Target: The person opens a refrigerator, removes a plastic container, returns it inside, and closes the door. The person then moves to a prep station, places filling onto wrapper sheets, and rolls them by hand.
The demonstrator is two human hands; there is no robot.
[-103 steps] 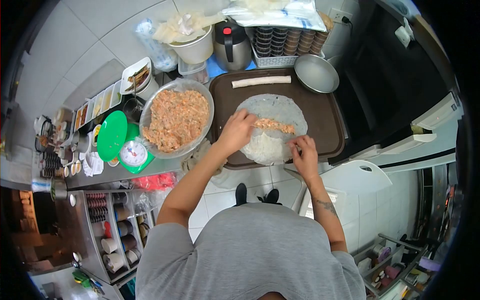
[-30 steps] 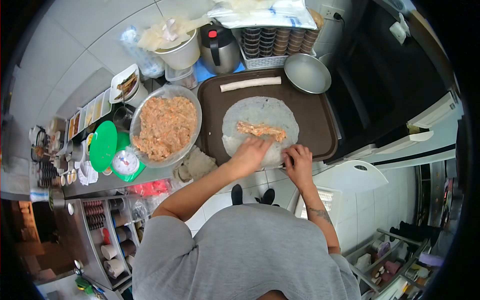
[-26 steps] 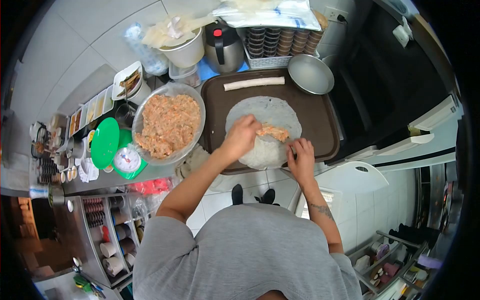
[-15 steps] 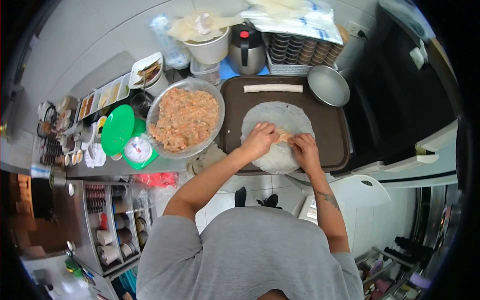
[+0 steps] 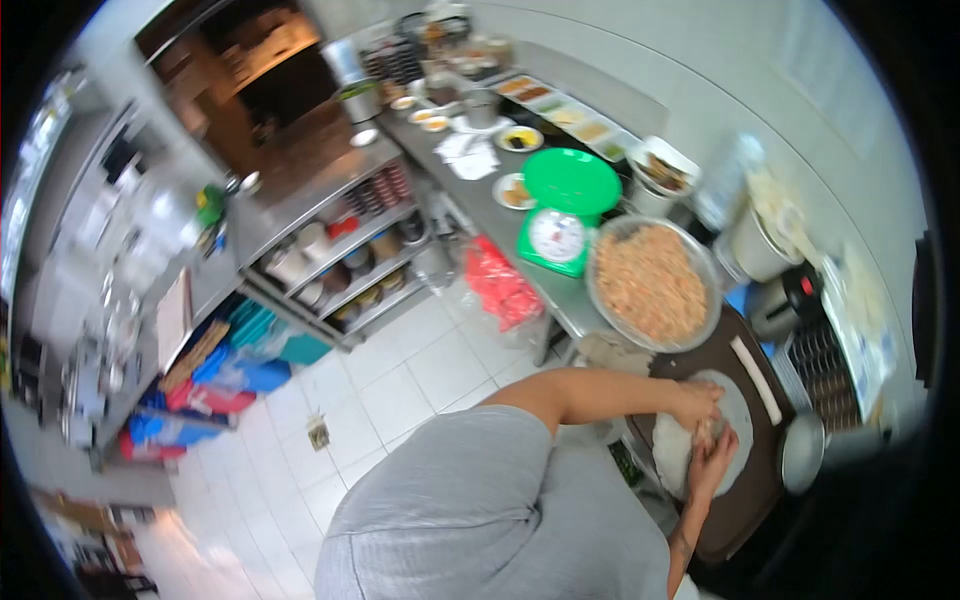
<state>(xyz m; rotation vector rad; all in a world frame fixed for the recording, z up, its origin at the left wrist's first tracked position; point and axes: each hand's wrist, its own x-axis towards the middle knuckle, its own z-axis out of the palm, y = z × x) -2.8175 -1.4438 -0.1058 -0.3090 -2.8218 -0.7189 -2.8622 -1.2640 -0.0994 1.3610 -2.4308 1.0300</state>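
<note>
My left hand (image 5: 695, 404) and my right hand (image 5: 713, 468) meet over a round, whitish, translucent wrapper (image 5: 738, 402). Between them lies a small portion of orange-pink minced filling (image 5: 707, 433), and the fingers of both hands are closed around it from either side. The wrapper rests on a brown tray (image 5: 745, 525). Along the tray's far side is a finished-looking pale roll (image 5: 757, 380). Beside the tray stands a large steel bowl (image 5: 712, 312) heaped with the same minced filling (image 5: 650, 283).
A green kitchen scale (image 5: 556, 238) stands left of the bowl, near small plates and a row of condiment trays (image 5: 565, 113). A metal bowl (image 5: 803, 452) sits at the tray's right edge. A thermal jug (image 5: 785, 300) is behind. Shelving (image 5: 340, 262) stands across the tiled floor.
The head view has swung to the left and tilted, so the tray now appears at the lower right. Both hands stay on the filling over the wrapper.
</note>
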